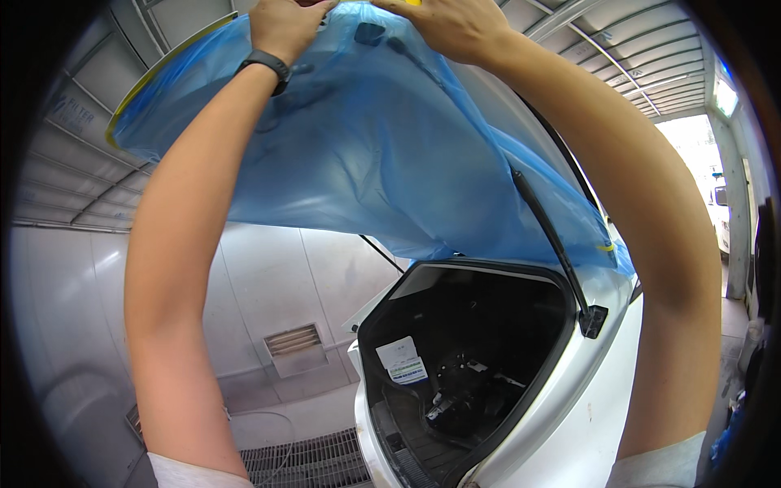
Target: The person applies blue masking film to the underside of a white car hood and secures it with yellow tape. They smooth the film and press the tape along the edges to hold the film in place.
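Blue plastic film (350,154) covers the raised tailgate of a white car (598,382), with yellow masking tape (122,122) along the film's left edge. Both my arms reach up to the tailgate's upper edge. My left hand (285,26), with a dark wristband, is closed at the film's edge, its fingertips partly cut off by the top of the picture. To its right, my right hand (455,28) is closed by a small piece of yellow tape (413,2); some of its fingers are out of the picture too.
Below the tailgate gapes the trunk (488,317), with a white labelled sheet (401,360) and dark parts inside. A black gas strut (553,236) props the right side. A floor grating (305,464) and a vented wall (294,342) lie to the left.
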Action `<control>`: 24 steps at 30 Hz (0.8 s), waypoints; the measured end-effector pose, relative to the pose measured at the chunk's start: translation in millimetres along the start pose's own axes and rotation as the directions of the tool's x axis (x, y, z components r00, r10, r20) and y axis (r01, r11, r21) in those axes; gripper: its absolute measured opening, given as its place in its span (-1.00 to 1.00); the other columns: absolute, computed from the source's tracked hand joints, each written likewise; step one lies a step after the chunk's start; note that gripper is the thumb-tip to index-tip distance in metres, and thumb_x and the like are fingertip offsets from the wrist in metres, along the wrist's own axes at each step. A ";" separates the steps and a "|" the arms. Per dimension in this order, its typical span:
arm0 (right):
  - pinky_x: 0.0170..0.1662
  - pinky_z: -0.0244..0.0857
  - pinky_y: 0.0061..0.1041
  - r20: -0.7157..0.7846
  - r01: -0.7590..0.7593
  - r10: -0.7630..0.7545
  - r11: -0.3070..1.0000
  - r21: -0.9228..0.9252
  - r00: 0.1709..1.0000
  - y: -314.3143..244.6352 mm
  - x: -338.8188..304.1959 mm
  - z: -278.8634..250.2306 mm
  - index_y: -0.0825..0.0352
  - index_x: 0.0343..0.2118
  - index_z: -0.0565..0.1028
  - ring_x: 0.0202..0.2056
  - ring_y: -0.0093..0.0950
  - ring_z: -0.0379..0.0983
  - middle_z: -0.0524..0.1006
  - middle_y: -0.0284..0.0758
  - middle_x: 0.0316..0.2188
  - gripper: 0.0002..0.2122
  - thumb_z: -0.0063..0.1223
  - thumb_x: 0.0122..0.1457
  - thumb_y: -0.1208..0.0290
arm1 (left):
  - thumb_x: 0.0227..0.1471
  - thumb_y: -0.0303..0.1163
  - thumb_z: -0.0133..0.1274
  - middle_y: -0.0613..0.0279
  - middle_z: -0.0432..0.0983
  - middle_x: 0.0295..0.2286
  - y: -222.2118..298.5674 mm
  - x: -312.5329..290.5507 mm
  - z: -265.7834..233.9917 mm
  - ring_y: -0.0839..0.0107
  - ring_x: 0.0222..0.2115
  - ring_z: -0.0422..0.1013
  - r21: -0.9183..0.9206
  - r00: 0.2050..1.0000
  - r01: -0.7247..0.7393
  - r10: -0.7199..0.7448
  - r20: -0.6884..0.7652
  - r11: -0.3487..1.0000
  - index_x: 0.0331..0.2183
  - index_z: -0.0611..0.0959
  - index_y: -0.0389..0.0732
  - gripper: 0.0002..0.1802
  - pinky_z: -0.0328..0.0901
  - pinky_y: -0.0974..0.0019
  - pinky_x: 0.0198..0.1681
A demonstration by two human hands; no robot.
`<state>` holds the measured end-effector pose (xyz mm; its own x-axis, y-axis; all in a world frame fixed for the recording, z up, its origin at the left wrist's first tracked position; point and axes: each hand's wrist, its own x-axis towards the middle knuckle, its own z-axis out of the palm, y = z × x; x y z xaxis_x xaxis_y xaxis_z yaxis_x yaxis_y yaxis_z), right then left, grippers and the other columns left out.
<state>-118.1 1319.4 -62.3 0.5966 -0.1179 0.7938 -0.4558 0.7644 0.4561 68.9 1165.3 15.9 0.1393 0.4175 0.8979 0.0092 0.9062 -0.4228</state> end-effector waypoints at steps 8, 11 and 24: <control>0.08 0.21 -0.24 -0.021 -0.051 0.047 0.965 -0.255 0.999 -20.7 42.3 14.1 0.16 0.07 0.57 -0.22 -0.33 0.58 0.64 -0.26 -0.41 -0.65 -0.20 0.35 0.27 | -0.06 -0.29 0.28 -0.02 0.68 -0.44 17.4 1.9 5.9 0.08 -0.37 0.63 0.440 0.975 -0.152 0.209 -0.082 0.885 -0.42 0.79 -0.22 -0.81 0.50 0.13 -0.23; 0.14 0.20 -0.26 0.067 -0.086 0.110 0.954 -0.288 0.992 -23.0 50.8 13.5 0.17 0.08 0.56 -0.11 -0.34 0.58 0.68 -0.26 -0.32 -0.64 -0.19 0.36 0.23 | -0.06 -0.25 0.26 -0.02 0.68 -0.41 22.9 6.5 5.0 0.05 -0.34 0.62 0.530 0.975 -0.146 0.211 -0.064 0.835 -0.42 0.80 -0.19 -0.78 0.50 0.10 -0.20; 0.21 0.18 -0.29 0.111 -0.140 0.166 0.968 -0.211 0.980 -24.4 58.5 12.2 0.14 0.11 0.55 -0.12 -0.39 0.62 0.70 -0.32 -0.25 -0.63 -0.18 0.36 0.20 | -0.04 -0.05 0.32 0.07 0.70 -0.37 40.0 13.1 3.4 0.06 -0.29 0.62 0.748 0.973 -0.158 0.230 0.007 0.645 -0.39 0.84 -0.05 -0.71 0.50 0.02 -0.16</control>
<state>-80.1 1286.1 -22.1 0.4360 -0.0592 0.8980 -0.3851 0.8896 0.2456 67.7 1207.3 11.2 0.1311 0.6155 0.7772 -0.7564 0.5689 -0.3229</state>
